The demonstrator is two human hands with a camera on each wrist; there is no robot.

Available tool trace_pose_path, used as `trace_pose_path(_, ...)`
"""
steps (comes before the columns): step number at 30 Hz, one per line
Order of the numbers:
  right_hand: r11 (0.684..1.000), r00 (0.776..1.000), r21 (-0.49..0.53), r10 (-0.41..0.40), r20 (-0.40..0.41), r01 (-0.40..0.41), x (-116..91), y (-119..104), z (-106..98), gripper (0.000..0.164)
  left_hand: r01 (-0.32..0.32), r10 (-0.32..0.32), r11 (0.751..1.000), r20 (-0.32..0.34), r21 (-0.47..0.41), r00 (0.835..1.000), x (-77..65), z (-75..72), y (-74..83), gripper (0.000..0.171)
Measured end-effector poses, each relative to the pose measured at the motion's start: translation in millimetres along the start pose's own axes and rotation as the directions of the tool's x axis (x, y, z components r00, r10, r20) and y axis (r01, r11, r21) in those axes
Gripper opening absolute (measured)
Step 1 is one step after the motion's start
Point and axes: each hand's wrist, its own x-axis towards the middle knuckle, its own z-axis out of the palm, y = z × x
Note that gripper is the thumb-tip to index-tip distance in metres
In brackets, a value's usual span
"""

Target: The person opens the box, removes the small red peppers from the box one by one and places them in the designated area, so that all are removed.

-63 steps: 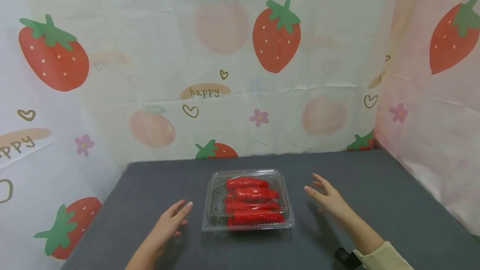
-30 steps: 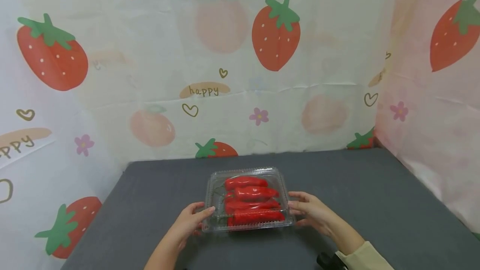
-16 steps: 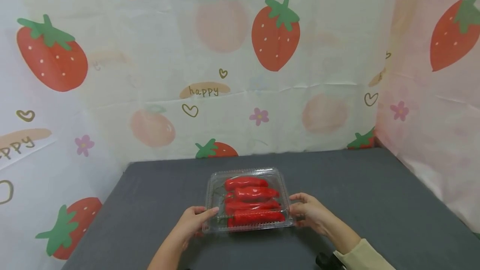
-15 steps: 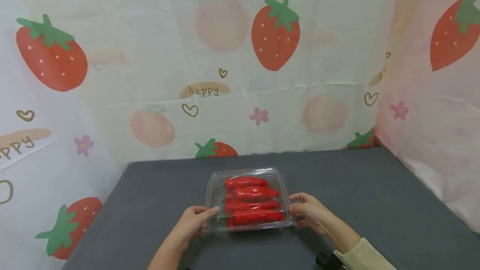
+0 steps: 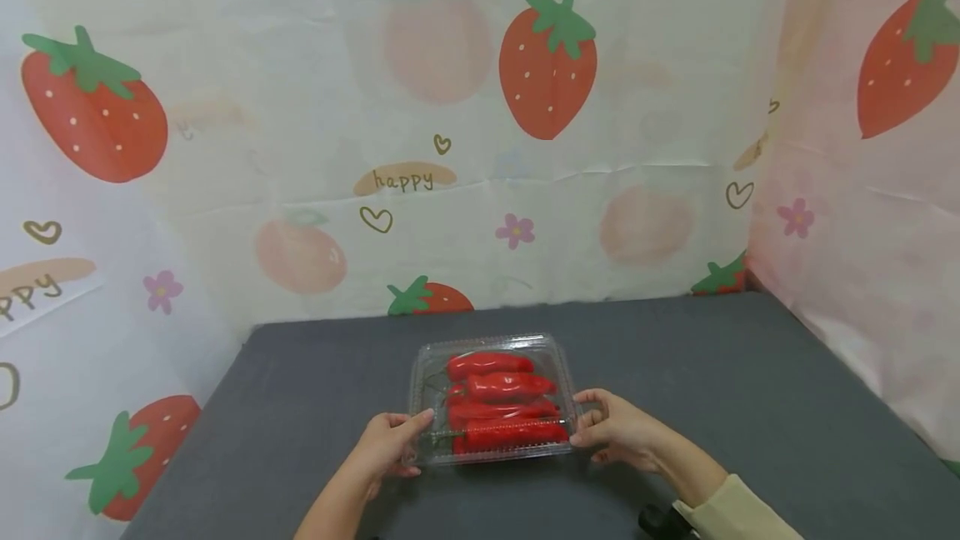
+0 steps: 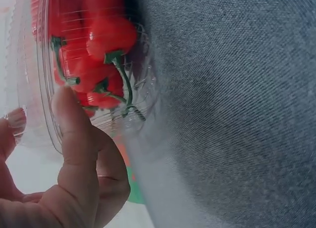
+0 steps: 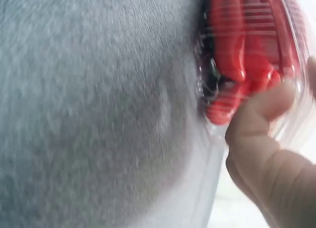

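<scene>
A clear plastic clamshell box (image 5: 495, 457) of long red peppers (image 5: 512, 387) sits mid-table in the head view, its lid down. My left hand (image 5: 384, 442) grips its front left corner; in the left wrist view the thumb (image 6: 69, 114) lies on the box's rim, near green pepper stems (image 6: 123, 77). At the opposite side, my right hand (image 5: 628, 433) holds the front right corner between thumb and fingers. The right wrist view has that thumb (image 7: 266, 102) against the clear wall, with red peppers (image 7: 229, 38) behind the plastic.
Dark grey cloth covers the table (image 5: 322, 373). A white curtain (image 5: 660, 90) printed with strawberries and hearts stands behind it and wraps both sides. By the right sleeve (image 5: 731, 511) is a black wrist device (image 5: 663, 521).
Both hands, apart from the box at first, have come in from the sides and taken hold of its corners. Most recently the right thumb has come onto the front right corner.
</scene>
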Motion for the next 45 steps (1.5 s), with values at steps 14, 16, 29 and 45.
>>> trace_pose_path(14, 0.997, 0.996, -0.071, -0.021, -0.089, 0.015, -1.6, 3.7, 4.9, 0.016, 0.015, -0.016, 0.998, 0.002, 0.055, 1.000, 2.0, 0.1, -0.6, 0.059)
trace_pose_path(16, 0.997, 0.996, -0.079, -0.013, -0.089, 0.006, -3.1, 3.8, 5.2, 0.016, 0.014, -0.015, 0.999, 0.003, 0.050, 1.000, 1.3, 0.8, -0.8, 0.058)
trace_pose_path(29, 0.987, 0.993, -0.160, -0.017, -0.114, -0.002, -10.6, 7.1, 11.8, 0.018, -0.003, 0.003, 1.000, -0.002, 0.019, 1.000, -1.5, 4.9, -1.8, 0.054)
trace_pose_path(45, 0.988, 0.984, -0.154, -0.011, -0.178, -0.017, -11.4, 5.6, 21.1, 0.015, 0.029, -0.030, 0.999, 0.052, 0.027, 0.998, -1.3, -4.1, -2.9, 0.065)
